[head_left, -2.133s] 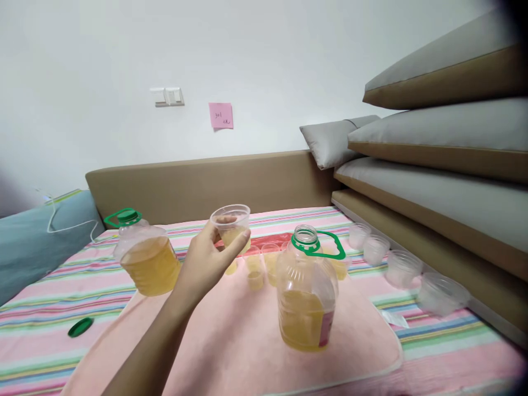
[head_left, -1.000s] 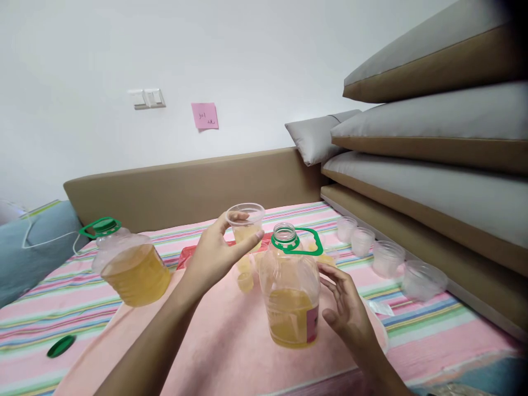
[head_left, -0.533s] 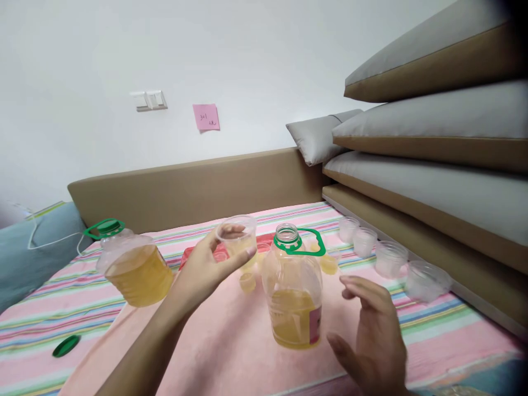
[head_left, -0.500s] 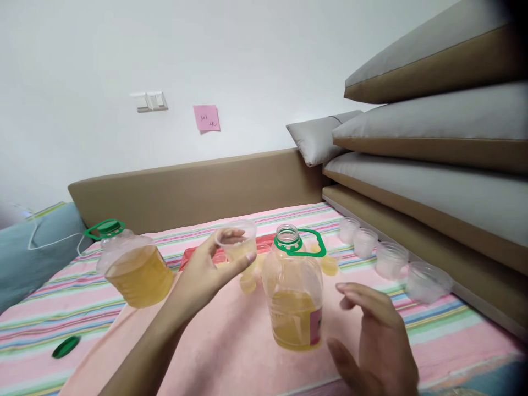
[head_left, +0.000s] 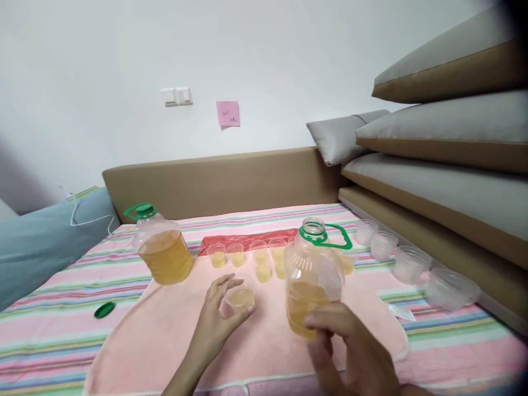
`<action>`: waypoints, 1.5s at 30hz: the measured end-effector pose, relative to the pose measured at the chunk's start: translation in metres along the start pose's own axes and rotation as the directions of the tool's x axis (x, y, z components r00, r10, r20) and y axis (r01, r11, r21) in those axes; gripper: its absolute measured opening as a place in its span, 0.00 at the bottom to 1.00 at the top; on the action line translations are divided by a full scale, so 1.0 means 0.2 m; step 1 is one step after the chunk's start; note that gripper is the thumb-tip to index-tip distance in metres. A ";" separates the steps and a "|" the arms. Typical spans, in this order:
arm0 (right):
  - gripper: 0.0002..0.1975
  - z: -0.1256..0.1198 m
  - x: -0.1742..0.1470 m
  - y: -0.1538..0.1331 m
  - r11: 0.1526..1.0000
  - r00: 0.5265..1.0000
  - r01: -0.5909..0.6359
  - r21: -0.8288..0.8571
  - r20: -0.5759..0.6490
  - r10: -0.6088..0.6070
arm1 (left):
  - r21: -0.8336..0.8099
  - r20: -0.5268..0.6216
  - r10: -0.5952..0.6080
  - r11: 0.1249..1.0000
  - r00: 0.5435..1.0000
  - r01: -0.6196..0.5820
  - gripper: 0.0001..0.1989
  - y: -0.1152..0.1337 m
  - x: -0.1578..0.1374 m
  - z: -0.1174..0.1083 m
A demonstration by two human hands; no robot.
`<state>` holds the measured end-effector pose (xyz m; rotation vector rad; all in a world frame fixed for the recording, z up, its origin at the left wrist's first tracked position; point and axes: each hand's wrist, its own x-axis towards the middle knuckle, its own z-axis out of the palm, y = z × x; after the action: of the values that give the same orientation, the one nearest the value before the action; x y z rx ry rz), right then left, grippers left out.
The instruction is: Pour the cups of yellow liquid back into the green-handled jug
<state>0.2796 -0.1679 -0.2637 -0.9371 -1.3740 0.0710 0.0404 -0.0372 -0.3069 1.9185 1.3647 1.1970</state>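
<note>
My left hand (head_left: 220, 313) is curved around a clear plastic cup (head_left: 242, 298) with some yellow liquid in it, low over the pink mat. Thumb and fingers lie on opposite sides of the cup. To the right stands an uncapped clear jug (head_left: 307, 286) with a green handle, partly filled with yellow liquid. My right hand (head_left: 350, 352) is in front of the jug's lower right side, empty, its fingers loosely bent and apart from the thumb. Whether it touches the jug is unclear. Several cups (head_left: 259, 252) with yellow liquid stand behind, some hidden by the jug.
A capped jug (head_left: 167, 256) of yellow liquid stands at the left, with a loose green cap (head_left: 104, 310) nearer me. Stacks of empty cups (head_left: 411, 264) line the right side beside piled cushions (head_left: 445, 181). A red plastic sheet (head_left: 247, 242) lies behind the cups.
My left hand has lowered the cup from in front of the back cups toward the mat. My right hand has moved left, nearer the jug's base. The view has shifted left.
</note>
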 end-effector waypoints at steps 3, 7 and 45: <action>0.06 -0.07 0.05 0.11 0.999 0.997 0.046 -0.028 -0.057 -0.048 | 0.027 -0.060 -0.043 0.999 0.997 0.044 0.27 -0.18 0.03 -0.05; 0.03 -0.12 0.08 0.30 0.999 0.952 -0.036 -0.016 -0.305 0.029 | 0.053 -0.082 -0.070 0.996 0.994 0.075 0.31 -0.37 0.07 -0.11; 0.27 -0.21 0.03 0.64 0.826 0.747 -0.525 0.206 -0.355 0.563 | -0.361 -0.159 -0.265 0.912 0.951 0.194 0.57 -0.28 -0.04 -0.20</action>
<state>0.3765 -0.1037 -0.3307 -1.1777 -0.6728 0.3670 -0.0224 -0.0274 -0.3335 1.3835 1.3364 1.4329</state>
